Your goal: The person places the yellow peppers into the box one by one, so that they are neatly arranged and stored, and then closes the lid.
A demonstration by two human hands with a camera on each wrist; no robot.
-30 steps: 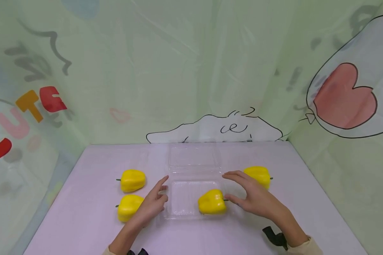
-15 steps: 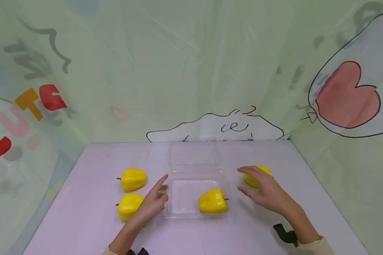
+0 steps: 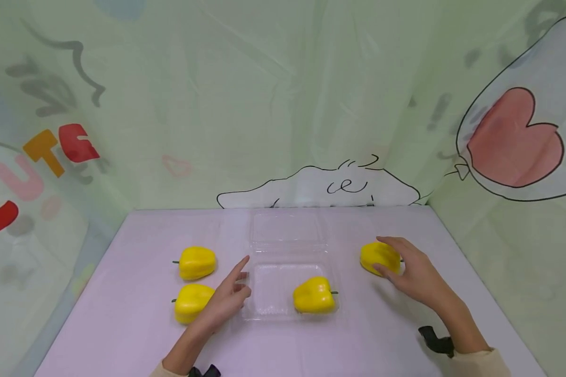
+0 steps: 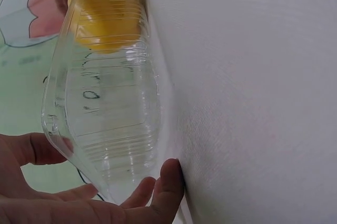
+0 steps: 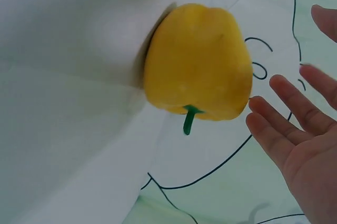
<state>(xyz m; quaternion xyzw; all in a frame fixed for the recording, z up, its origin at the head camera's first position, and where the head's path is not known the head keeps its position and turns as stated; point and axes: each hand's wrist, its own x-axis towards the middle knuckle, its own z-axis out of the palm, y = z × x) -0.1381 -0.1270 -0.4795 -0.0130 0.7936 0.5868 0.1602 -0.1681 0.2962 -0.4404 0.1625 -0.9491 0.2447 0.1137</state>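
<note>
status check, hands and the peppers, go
Left hand open, fingertips at the clear tray edge. Right hand open, reaching round the right pepper, no grip yet. One pepper in the tray. Nothing blocking.

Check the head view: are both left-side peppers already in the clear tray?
No: the two peppers lie on the table left of the clear tray, which holds one pepper.

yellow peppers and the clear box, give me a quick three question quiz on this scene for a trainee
1. How many yellow bell peppers are on the table, counting the one in the clear clamshell box?
2. True or false: the right hand has lifted the right-side pepper off the table.
3. The left hand touches: A) the box's left edge, B) a pepper stem, C) the box lid.

Key: 1) four; 2) false; 3) A
</note>
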